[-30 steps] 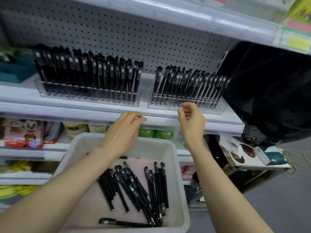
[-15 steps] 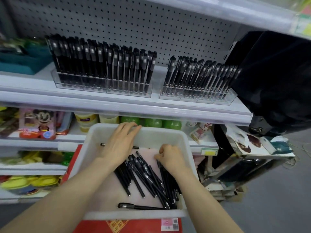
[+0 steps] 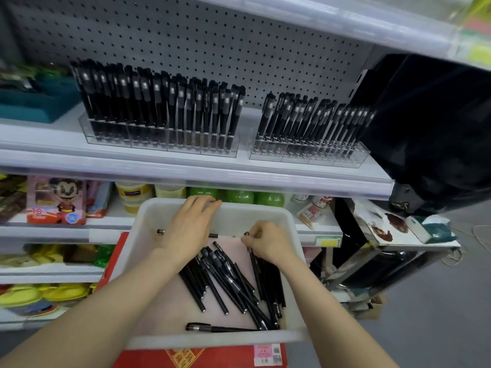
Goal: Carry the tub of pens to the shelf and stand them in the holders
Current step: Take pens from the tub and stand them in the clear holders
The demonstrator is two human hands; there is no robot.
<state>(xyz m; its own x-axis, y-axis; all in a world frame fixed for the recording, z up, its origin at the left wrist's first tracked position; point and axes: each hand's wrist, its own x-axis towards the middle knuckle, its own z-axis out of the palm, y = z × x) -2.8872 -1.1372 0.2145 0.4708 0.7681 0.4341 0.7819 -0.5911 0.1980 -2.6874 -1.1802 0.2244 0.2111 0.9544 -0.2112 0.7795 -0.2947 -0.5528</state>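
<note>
While the left hand (image 3: 189, 231) lies straight-fingered on the tub (image 3: 138, 235), the right hand (image 3: 269, 244) pinches a pen (image 3: 253, 264) inside.

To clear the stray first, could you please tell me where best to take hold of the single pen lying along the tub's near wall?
Pinch the single pen at its capped left end, from above: it lies flat, crosswise, that end free, while its right end runs into the pile.
</note>
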